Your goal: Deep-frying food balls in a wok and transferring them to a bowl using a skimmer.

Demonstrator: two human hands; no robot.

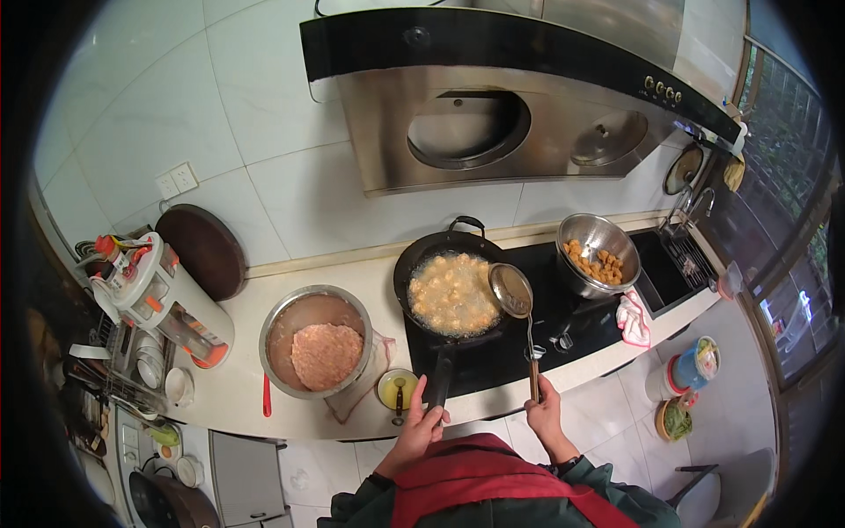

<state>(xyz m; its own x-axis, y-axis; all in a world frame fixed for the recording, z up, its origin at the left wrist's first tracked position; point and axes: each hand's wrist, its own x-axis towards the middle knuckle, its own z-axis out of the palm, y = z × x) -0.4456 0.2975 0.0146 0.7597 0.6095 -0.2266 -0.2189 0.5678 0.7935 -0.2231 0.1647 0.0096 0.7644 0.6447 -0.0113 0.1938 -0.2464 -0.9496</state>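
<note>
A black wok (403, 270) sits on the black cooktop (568, 363), with small pieces frying in bubbling oil (455, 294). My left hand (417, 422) is at the end of the wok's dark handle (441, 379); whether its fingers close fully around it is unclear. My right hand (545, 412) grips the wooden handle of a metal strainer ladle (511, 290), whose round head is over the wok's right rim. To the left, a steel bowl (269, 353) holds minced meat (327, 356). A small bowl of yellowish liquid (389, 391) with a spoon (399, 396) lies near my left hand.
A steel bowl (569, 274) holding browned fried pieces (597, 264) stands right of the wok, beside a cloth (632, 320) and the sink (653, 270). The range hood (370, 152) hangs above. A red-handled utensil (267, 396) and a white storage rack (204, 323) are at left.
</note>
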